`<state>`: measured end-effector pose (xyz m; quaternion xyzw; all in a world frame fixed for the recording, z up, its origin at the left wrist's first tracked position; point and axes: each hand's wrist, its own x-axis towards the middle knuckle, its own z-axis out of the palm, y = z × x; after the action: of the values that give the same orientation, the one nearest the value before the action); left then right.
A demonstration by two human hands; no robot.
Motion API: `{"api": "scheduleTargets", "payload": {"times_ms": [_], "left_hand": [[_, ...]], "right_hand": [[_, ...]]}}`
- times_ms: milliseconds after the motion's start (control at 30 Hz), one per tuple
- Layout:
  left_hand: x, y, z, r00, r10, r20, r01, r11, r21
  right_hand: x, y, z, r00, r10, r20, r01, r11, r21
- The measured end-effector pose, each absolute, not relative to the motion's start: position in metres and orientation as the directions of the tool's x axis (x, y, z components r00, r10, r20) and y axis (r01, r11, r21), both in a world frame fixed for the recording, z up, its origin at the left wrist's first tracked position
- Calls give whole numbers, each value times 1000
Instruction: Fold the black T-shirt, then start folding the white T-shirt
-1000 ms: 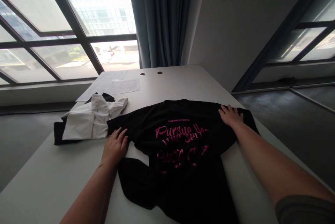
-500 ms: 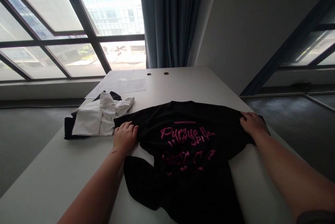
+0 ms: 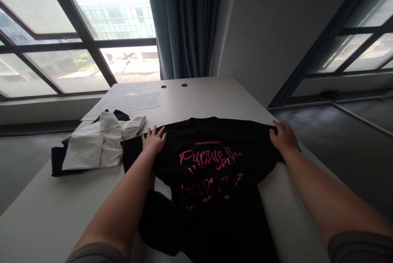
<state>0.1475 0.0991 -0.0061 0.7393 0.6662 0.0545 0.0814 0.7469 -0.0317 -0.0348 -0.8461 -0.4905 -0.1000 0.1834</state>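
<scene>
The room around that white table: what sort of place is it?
Probably an office or workroom: the white table has two round holes, papers lie on it, and a large window faces another building.

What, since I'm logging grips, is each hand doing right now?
Left hand: open, fingers spread on the black shirt.
Right hand: resting on the same shirt; whether it grips cloth cannot be told.

White table (image 3: 208, 100), spread black shirt (image 3: 211, 164), clothes pile (image 3: 84, 146), paper sheets (image 3: 143, 101)
</scene>
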Motion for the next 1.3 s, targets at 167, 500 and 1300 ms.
{"api": "scheduleTargets", "payload": {"times_ms": [167,500,1300], "left_hand": [[150,102,-8,59,998,-8,975,-56,217],[154,110,-7,13,1000,-25,977,-7,214],[157,137,-9,28,998,-59,988,-19,153]], "right_hand": [[747,-31,-36,433,860,271,901,-401,-167],[675,17,3,461,881,107,887,-460,-38],[403,112,-3,-83,991,-104,979,62,-194]]}}
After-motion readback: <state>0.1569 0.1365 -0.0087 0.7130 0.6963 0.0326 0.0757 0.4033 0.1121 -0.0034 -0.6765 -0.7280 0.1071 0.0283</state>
